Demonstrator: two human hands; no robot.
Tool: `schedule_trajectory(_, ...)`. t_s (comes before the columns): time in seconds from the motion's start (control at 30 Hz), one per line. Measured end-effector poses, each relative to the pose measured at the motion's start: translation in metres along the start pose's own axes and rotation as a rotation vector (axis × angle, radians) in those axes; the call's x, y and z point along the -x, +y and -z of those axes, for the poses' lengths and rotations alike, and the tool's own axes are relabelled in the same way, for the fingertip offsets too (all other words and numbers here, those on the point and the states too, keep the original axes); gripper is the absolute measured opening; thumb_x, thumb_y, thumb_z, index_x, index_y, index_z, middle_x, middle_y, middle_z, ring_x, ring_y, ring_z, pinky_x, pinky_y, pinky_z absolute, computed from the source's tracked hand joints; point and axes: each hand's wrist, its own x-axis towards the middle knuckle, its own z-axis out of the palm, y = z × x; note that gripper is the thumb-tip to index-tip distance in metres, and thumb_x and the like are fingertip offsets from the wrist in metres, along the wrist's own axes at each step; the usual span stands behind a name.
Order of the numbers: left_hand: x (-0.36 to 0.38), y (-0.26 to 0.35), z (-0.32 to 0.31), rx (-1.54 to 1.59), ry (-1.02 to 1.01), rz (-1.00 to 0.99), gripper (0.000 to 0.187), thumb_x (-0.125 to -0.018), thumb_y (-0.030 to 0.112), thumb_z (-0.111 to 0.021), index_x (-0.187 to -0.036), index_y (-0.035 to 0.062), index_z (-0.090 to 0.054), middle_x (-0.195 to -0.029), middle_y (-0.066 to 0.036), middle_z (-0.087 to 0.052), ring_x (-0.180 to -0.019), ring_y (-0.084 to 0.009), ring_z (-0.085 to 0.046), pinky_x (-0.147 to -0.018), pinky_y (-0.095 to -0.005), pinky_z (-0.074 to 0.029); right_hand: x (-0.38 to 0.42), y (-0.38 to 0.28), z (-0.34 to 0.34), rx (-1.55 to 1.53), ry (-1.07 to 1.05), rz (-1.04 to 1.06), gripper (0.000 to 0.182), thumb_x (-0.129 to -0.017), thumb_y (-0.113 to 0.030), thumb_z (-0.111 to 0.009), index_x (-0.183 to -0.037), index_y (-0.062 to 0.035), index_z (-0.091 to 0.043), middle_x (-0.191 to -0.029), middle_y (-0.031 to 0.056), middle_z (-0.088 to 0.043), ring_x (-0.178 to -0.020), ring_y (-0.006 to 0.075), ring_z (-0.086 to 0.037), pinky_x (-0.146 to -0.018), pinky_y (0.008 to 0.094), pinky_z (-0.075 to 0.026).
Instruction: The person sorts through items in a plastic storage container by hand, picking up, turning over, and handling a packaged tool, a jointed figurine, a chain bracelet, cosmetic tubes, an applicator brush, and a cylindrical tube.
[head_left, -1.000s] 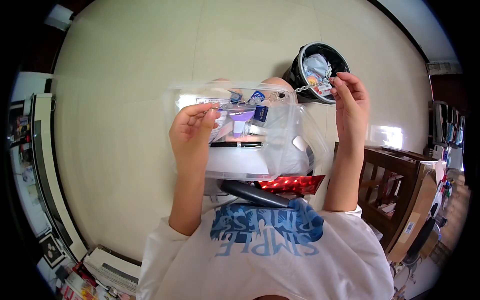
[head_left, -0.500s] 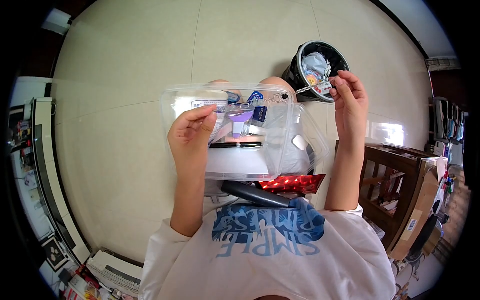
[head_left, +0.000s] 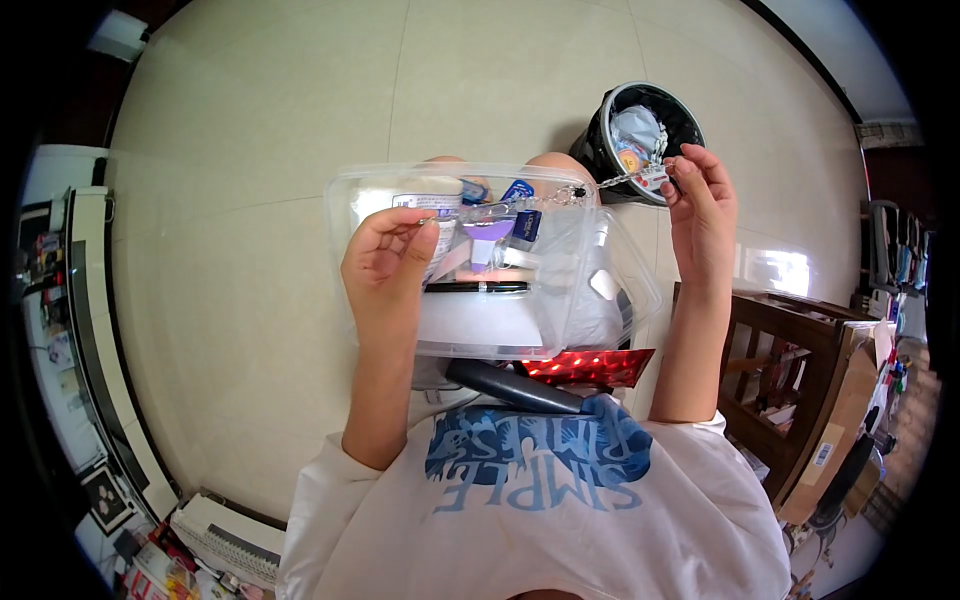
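A thin silvery chain (head_left: 622,178) with a small dark bead or charm stretches between my hands above a clear plastic box (head_left: 440,351) on my lap. My left hand (head_left: 392,262) pinches one end of it between thumb and forefinger. At the other end, my right hand (head_left: 702,205) holds the chain in the same kind of pinch. Inside the box lie a purple object (head_left: 486,238), a dark blue packet (head_left: 527,226), a black pen (head_left: 478,287) and a white labelled packet (head_left: 402,190).
A lined black trash bin (head_left: 592,150) with rubbish in it stands on the tiled floor beyond the box. Across my lap lie a dark cylindrical object (head_left: 510,385) and a shiny red wrapper (head_left: 600,367). To the right is a brown wooden rack (head_left: 770,320).
Both hands still hold the chain, in almost the same position. The view has shifted very slightly.
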Motion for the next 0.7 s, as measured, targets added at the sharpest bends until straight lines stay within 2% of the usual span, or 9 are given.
schedule_trajectory(0.7, 0.0013, 0.0011, -0.0003, 0.092, 0.031, 0.065, 0.019, -0.073, 0.0, -0.057, -0.089, -0.0005, -0.048, -0.085, -0.007, -0.053, -0.077, -0.008, -0.049, -0.07, -0.0172, -0.04, 0.0029, 0.0045, 0.0031, -0.032, -0.031, -0.04, 0.014, -0.074, -0.006, -0.055, -0.087, -0.0006, -0.051, -0.078, 0.0063, -0.057, -0.072, 0.0092, -0.053, -0.058, 0.0176, -0.039)
